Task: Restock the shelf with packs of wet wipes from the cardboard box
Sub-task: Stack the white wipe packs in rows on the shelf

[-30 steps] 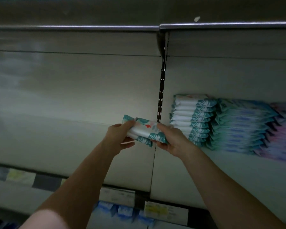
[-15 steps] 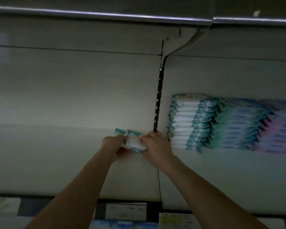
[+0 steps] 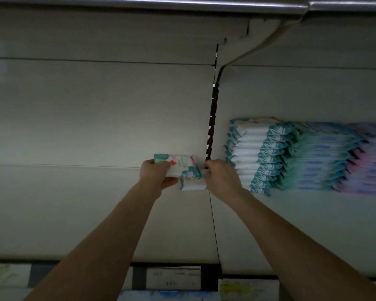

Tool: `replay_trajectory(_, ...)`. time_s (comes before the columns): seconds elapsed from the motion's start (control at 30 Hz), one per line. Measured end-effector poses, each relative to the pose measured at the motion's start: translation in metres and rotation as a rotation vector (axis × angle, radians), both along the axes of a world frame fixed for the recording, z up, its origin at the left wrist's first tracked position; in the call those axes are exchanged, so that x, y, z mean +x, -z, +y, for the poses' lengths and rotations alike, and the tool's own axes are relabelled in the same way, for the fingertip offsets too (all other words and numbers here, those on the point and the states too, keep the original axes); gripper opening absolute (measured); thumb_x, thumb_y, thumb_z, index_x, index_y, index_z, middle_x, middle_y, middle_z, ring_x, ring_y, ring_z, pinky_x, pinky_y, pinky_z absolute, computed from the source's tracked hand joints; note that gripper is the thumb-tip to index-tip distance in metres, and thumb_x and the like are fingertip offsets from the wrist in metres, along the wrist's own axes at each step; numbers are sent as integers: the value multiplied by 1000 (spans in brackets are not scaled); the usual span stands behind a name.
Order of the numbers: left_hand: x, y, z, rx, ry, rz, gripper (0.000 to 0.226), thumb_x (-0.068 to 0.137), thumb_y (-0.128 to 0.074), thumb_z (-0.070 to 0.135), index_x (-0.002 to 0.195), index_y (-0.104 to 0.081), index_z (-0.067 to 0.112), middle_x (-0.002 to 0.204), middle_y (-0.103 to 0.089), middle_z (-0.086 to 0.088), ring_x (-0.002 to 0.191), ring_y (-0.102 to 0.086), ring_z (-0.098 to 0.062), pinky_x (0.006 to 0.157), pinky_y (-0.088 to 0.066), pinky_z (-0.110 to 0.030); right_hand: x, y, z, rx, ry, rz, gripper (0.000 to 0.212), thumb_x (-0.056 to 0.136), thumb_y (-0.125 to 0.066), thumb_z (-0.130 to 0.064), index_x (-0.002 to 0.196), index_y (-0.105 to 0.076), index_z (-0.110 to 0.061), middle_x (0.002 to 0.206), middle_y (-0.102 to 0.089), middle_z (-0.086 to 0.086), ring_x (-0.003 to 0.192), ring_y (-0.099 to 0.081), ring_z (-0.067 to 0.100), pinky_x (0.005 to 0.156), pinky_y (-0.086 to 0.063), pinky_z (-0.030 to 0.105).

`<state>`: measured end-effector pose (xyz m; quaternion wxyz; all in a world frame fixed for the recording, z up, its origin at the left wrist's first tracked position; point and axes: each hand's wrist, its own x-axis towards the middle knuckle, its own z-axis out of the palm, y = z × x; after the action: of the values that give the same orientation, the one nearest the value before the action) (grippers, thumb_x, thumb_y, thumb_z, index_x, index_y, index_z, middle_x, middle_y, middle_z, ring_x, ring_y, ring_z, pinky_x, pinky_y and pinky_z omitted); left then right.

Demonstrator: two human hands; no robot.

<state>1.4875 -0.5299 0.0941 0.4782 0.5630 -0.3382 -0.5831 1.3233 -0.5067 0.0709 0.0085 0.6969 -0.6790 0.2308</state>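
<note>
Restocking is judged partly done. Full stacks of packs (image 3: 258, 155) stand at 3 o'clock of the hands. The shelf (image 3: 74, 213) bay toward 9 o'clock shows no stock yet, so much appears left. The cardboard box is not in view. Two packs sit at the rear of the shelf, by the bay joint. The left hand (image 3: 154, 174) grips the upper pack (image 3: 180, 166), white with teal leaf ends and a red cross. The right hand (image 3: 223, 179) curls its fingers over the end of the lower pack (image 3: 192, 185), its white side showing.
</note>
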Motion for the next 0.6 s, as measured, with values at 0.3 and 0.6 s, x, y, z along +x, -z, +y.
replay_trajectory(0.3, -39, 10, -5, 107, 138, -149, 23, 93, -54, -1, 116, -54, -4, 105, -64, -24, 73, -65, -30, 57, -59, -39, -9, -1, 6, 148, -121, 27, 38, 86, -57, -3, 124, -57, -9, 118, -52, 13, 108, -51, 28, 91, -45, 34)
replay_trajectory(0.6, -36, 13, -14, 53, 284, -500, 31, 94, -56, 15, 122, -58, 3, 101, -58, -16, 79, -58, -27, 59, -50, -32, -1, -5, 3, 102, -26, 517, 32, 89, -52, -3, 121, -53, -5, 121, -53, 17, 113, -51, 30, 92, -41, 38)
